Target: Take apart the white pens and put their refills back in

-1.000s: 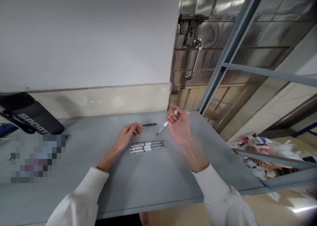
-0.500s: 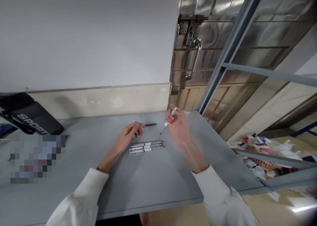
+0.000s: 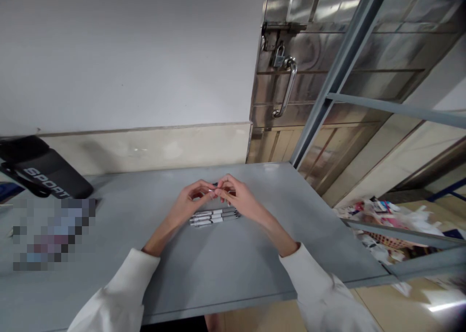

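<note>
My left hand point(image 3: 187, 201) and my right hand point(image 3: 238, 198) meet at the fingertips over the table. Both are closed in a pinch on a white pen point(image 3: 211, 190), mostly hidden by the fingers; only a small light part shows. Behind the fingertips a dark bit of the black pen point(image 3: 215, 184) is visible, the rest covered. Just below the hands, several white and grey pens point(image 3: 211, 217) lie side by side on the grey table point(image 3: 218, 264), roughly parallel to its front edge.
A black bag or case marked SPORT point(image 3: 54, 172) stands at the left by the wall, beside a blurred-out item point(image 3: 54, 232). A metal frame post point(image 3: 327, 94) rises at the table's right corner, before a padlocked steel door point(image 3: 291, 79). Clutter point(image 3: 393, 225) lies right of the table.
My right hand has come left and down with the white pen to meet my left hand. My left hand has moved slightly right, its fingers now closed against those of the right.
</note>
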Available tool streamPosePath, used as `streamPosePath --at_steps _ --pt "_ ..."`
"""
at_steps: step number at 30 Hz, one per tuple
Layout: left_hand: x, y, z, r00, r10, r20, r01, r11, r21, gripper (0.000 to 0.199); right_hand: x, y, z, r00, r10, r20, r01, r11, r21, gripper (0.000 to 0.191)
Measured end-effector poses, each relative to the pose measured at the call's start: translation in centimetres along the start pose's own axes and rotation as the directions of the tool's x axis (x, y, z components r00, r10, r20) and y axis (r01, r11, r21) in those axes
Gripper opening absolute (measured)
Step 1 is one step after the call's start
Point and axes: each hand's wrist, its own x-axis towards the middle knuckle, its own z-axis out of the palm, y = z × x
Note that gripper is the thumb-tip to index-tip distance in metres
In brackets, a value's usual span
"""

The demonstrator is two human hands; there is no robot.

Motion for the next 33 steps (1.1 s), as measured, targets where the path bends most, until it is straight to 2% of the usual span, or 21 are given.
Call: streamPosePath --at_steps 3,6,9,12,14,16,18,20,26,33 --pt "0.3 -0.5 -0.6 0.997 -0.005 -0.078 0.004 1.0 -0.012 0.022 0.2 0.7 -0.5 0.999 0.04 -0.027 -0.042 0.997 -0.059 0.025" --pt "0.8 -1.2 -1.6 0.977 0.025 -0.214 -0.033 0.999 -0.037 0.022 0.6 1.5 -2.0 0.971 0.137 -0.196 -0.162 0.98 -0.116 0.03" --pt "1.0 -1.5 -2.6 0.966 0.032 -0.257 -0.044 0.998 -0.04 0.022 0.8 1.5 -3.3 0.972 0.112 -0.206 -0.136 0.985 -0.104 0.028" --pt "0.8 -1.3 -3.4 0.98 0.017 -0.2 -0.015 1.0 0.011 0.024 0.6 1.1 -3.9 0.98 0.1 -0.173 -0.111 0.992 -0.056 0.031" --pt "0.5 -1.1 -4.1 0.993 -0.01 -0.118 0.021 0.995 0.096 0.025 0.2 1.0 -4.1 0.986 0.104 -0.131 -0.116 0.99 -0.084 0.032" --pt "0.1 -0.8 -4.8 0.998 -0.063 -0.008 0.063 0.973 0.221 0.027 -0.2 1.1 -4.3 0.99 0.141 -0.029 -0.144 0.977 -0.16 0.031" --pt "-0.4 -0.7 -5.4 0.98 -0.148 0.133 0.095 0.936 0.339 0.028 -0.5 1.4 -4.5 0.975 0.203 0.093 -0.174 0.952 -0.252 0.03" --pt "-0.8 -0.7 -5.8 0.955 -0.223 0.194 0.125 0.9 0.417 0.028 -0.8 1.8 -4.6 0.958 0.24 0.158 -0.177 0.926 -0.334 0.026" --pt "-1.1 -1.0 -6.0 0.924 -0.258 0.282 0.11 0.886 0.45 0.025 -0.8 2.8 -4.5 0.956 0.231 0.179 -0.136 0.894 -0.427 0.017" --pt "-1.1 -1.0 -6.2 0.925 -0.25 0.287 0.086 0.873 0.481 0.025 -0.9 2.1 -4.5 0.954 0.233 0.188 -0.122 0.876 -0.466 0.02"
